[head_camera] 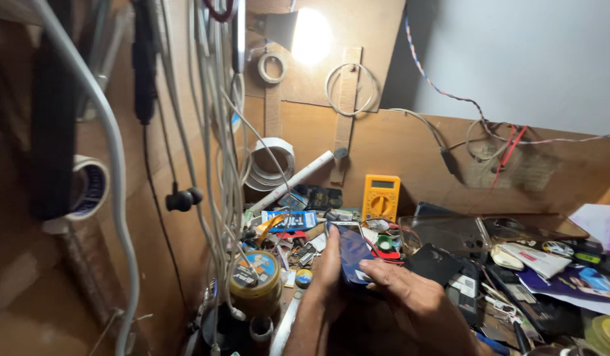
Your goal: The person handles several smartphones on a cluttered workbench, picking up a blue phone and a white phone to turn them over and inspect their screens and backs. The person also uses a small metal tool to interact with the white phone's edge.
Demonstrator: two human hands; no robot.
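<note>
Both hands clamped on a dark blue phone (353, 254), held tilted over the cluttered workbench (450, 217).
Left hand (328, 267) cups the phone's left edge, thumb side up; right hand (407, 287) lies across the lower end, fingers (377, 267) pressing the back. Phone sits at centre-bottom of view. Yellow multimeter (381, 196) at 12 o'clock from it, black phone cover (433, 262) at 3 o'clock, round jar (255, 277) at 9 o'clock, hanging white cables (216, 132) at 10 o'clock. Step looks like handling or inspecting the phone's back; any next move needs firm two-hand hold, steady fingertip pressure.
</note>
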